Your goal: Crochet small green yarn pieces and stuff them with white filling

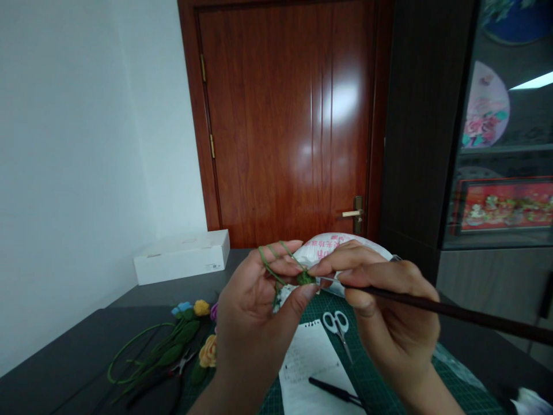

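My left hand (263, 305) pinches a small dark green crochet piece (306, 278) between thumb and fingers. Green yarn (271, 266) loops around the fingers of that hand and runs to the piece. In my right hand (389, 311) is a crochet hook (432, 308) with a long dark handle, held like a pen. Its thin metal tip meets the right side of the green piece; whether it sits inside a stitch is too small to tell. The right fingertips touch or nearly touch the piece.
Below my hands lie a green cutting mat (384, 369), white-handled scissors (337, 328), a handwritten sheet (309, 351) and a black pen (332, 392). At left are crocheted flowers (208, 350) and pliers (173, 372). A white box (181, 256) and a plastic bag (324, 248) stand behind.
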